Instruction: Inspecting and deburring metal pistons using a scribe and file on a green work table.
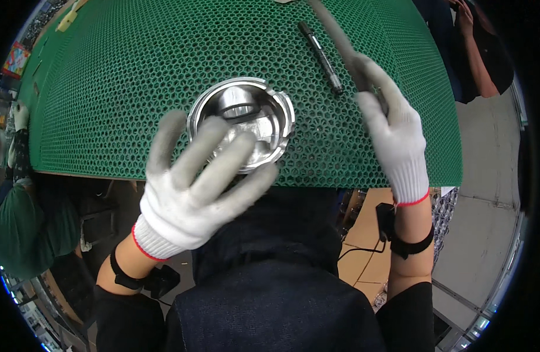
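Observation:
A shiny, hollow metal piston (284, 114) with a notched rim lies on the green mat near the front edge. Over its near left side is my gloved left hand (193, 182), fingers spread and covering part of it; whether the fingertips touch the metal I cannot tell. My gloved right hand (393, 117) is closed around a long, narrow grey tool (333, 32) that points to the far side, its kind unclear from the blur. A black marker pen (321, 58) rests on the mat between the piston and that hand.
The green honeycomb mat (123, 76) covers the bench. A yellow-handled tool (66, 21) lies at its far left corner. Another person in green (23, 229) is at the left side, and a co-worker's arm (480, 64) shows at the far right.

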The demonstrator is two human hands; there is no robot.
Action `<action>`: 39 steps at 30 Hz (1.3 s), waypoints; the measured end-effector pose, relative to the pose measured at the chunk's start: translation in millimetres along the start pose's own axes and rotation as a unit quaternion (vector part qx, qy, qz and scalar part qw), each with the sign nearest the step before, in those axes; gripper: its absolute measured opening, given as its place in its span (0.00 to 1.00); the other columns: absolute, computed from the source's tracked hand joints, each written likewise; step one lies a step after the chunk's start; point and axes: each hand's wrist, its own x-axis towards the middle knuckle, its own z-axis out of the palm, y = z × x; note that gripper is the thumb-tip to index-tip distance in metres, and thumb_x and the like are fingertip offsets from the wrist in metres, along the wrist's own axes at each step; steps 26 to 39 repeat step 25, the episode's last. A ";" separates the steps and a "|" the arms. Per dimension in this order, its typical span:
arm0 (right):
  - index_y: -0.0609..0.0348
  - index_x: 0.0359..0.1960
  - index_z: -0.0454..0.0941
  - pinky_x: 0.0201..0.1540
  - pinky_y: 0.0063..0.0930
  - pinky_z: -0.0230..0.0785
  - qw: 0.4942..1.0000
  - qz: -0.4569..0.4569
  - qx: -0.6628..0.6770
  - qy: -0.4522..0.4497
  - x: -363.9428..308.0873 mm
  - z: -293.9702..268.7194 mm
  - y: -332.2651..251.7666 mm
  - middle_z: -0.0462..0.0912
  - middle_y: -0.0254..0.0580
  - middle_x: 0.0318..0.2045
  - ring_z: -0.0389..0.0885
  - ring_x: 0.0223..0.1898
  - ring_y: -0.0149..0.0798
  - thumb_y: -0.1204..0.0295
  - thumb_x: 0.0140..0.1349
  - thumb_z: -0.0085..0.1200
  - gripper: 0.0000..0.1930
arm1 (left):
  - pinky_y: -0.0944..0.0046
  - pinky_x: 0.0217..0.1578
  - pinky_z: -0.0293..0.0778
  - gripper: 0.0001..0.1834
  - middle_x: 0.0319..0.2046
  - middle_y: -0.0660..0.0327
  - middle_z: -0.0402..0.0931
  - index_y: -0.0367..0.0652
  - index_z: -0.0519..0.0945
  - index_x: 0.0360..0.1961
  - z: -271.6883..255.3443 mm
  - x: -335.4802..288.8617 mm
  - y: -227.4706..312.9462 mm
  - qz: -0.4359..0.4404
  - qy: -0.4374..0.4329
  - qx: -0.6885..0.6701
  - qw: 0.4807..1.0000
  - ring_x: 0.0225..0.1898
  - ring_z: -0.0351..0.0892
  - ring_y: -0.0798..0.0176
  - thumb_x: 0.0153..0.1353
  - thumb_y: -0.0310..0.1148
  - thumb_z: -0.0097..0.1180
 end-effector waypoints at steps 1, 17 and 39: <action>0.52 0.66 0.71 0.55 0.27 0.72 1.000 -0.007 -0.020 0.018 1.3 -1.1 20.8 0.82 0.49 0.53 0.82 0.51 0.35 0.68 0.68 0.52 0.23 | 0.33 0.57 0.66 0.25 0.54 0.57 0.69 0.59 0.79 0.51 -6.2 -6.0 0.7 -0.017 -0.037 -0.007 0.999 0.56 0.70 0.48 0.52 0.51 0.63; 0.30 0.69 0.65 0.53 0.42 0.76 0.950 -0.039 -0.308 0.018 10.1 -19.3 83.8 0.74 0.53 0.60 0.80 0.53 0.53 0.64 0.66 0.53 0.28 | 0.54 0.37 0.72 0.20 0.41 0.63 0.80 0.48 0.79 0.37 -34.2 23.0 -49.9 -0.001 -0.210 -0.095 0.973 0.37 0.79 0.55 0.40 0.35 0.69; 0.42 0.66 0.70 0.59 0.44 0.70 0.932 0.052 -0.329 0.140 -132.9 -95.8 151.3 0.73 0.52 0.60 0.74 0.60 0.54 0.66 0.60 0.60 0.29 | 0.53 0.59 0.72 0.29 0.65 0.51 0.66 0.41 0.70 0.66 -82.3 -109.6 -247.3 -0.335 -0.122 -0.076 0.931 0.64 0.69 0.50 0.62 0.26 0.59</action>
